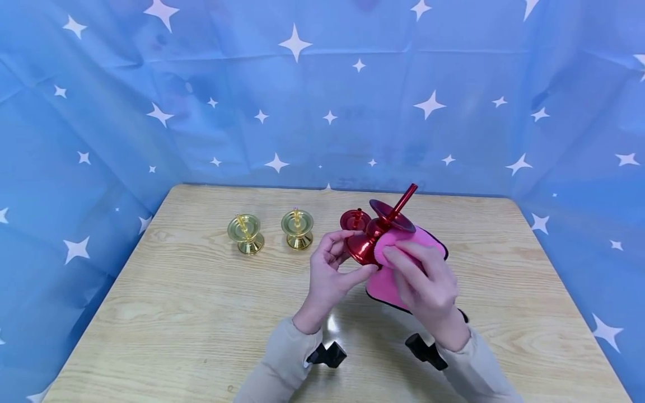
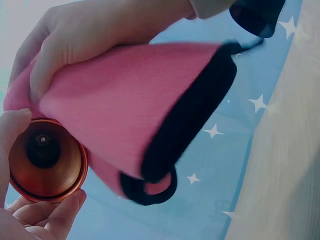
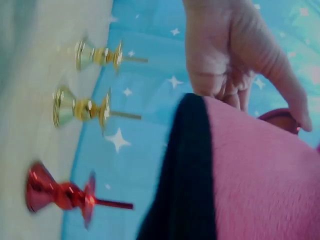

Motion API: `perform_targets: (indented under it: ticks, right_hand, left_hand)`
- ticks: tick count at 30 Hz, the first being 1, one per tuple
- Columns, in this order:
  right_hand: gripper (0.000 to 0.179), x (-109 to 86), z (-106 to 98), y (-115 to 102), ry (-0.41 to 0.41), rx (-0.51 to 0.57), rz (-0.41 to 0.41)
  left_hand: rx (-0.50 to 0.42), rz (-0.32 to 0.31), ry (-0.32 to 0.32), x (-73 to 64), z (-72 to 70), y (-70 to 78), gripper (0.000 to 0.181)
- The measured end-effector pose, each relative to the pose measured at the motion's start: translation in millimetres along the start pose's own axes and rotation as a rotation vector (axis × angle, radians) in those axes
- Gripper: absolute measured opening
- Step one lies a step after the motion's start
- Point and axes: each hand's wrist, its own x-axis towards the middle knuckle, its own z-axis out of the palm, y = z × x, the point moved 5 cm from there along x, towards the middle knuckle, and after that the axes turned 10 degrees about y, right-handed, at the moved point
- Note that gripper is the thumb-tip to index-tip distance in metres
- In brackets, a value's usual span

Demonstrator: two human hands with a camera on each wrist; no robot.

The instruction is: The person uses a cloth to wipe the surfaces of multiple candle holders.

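Observation:
My left hand (image 1: 327, 274) grips a shiny red candle holder (image 1: 361, 250) by its flared base, holding it tilted above the table with its stem pointing up and to the right. The hollow underside of the base (image 2: 67, 165) faces the left wrist camera, thumb and fingers at its rim. With curled fingers, my right hand (image 1: 428, 282) pinches a pink cloth (image 1: 388, 288) with black edging against the holder, just below its dish. Most of the cloth hangs down beneath that hand. In the right wrist view the cloth (image 3: 270, 175) hides nearly all of the held holder.
Two gold candle holders (image 1: 299, 239) (image 1: 250, 244) stand upright on the left of the wooden table (image 1: 201, 313). A second red candle holder (image 3: 65, 194) stands behind the held one, partly covered in the head view. A blue star-patterned curtain (image 1: 302, 112) surrounds the table.

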Motion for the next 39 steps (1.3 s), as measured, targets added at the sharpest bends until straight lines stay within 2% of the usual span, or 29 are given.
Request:
perform_targets:
  ticks: [3,6,8,10,12,14,16,19,21,22,23,26,28,32,35,39]
  right_hand:
    - [0.015,-0.6,1,-2,-0.085,-0.024,-0.044]
    - [0.015,-6.3,1,2,-0.066,-0.01,-0.028]
    - [0.017,-11.6,1,8,-0.022,0.02,0.022]
    - [0.019,-17.3,0,17,0.012,0.074,0.124]
    - [0.017,-22.7,-2,30,0.016,0.122,0.288]
    - [0.011,-28.9,-2,44,-0.016,0.192,0.518]
    - [0.012,-37.4,0,59,-0.093,0.271,0.808]
    - [0.027,-53.4,7,74,-0.193,0.473,1.246]
    - [0.033,-61.6,12,78,-0.243,0.601,1.437]
    - [0.036,-63.8,15,80,-0.272,0.659,1.48]
    - [0.038,-64.7,17,80,-0.304,0.714,1.491]
    - [0.045,-63.2,22,81,-0.385,0.836,1.426]
    - [0.048,-61.4,24,80,-0.409,0.878,1.393]
    - [0.048,-58.5,25,78,-0.391,0.914,1.37]
    - [0.044,-57.4,22,77,-0.367,0.81,1.416]
    - [0.033,-58.7,13,69,-0.35,0.489,1.554]
  left_hand:
    - [-0.006,0.013,-0.004,0.1,0.2,1.9,0.053]
    - [-0.044,-0.007,-0.009,0.1,-0.7,2.1,0.056]
    - [-0.085,-0.036,-0.006,0.1,-2.2,1.0,0.062]
    - [-0.134,-0.067,-0.009,-0.1,-3.6,-0.4,0.069]
    - [-0.184,-0.098,-0.023,-0.6,-4.2,-1.3,0.073]
    - [-0.236,-0.144,-0.058,-1.9,-3.3,-2.4,0.072]
    - [-0.265,-0.193,-0.104,-3.3,-1.3,-2.8,0.066]
    - [-0.286,-0.287,-0.161,-5.3,1.4,-4.1,0.056]
    - [-0.291,-0.359,-0.179,-6.3,2.3,-5.3,0.051]
    - [-0.292,-0.394,-0.181,-6.8,2.4,-6.0,0.049]
    - [-0.298,-0.423,-0.179,-7.2,2.4,-6.5,0.047]
    - [-0.315,-0.483,-0.156,-8.4,1.7,-7.8,0.042]
    - [-0.319,-0.483,-0.13,-8.4,1.1,-7.7,0.04]
    - [-0.31,-0.441,-0.082,-7.6,0.1,-6.4,0.035]
    - [-0.295,-0.387,-0.022,-6.0,-1.4,-7.1,0.036]
    - [-0.238,-0.292,0.087,-1.3,-5.7,-10.5,0.042]
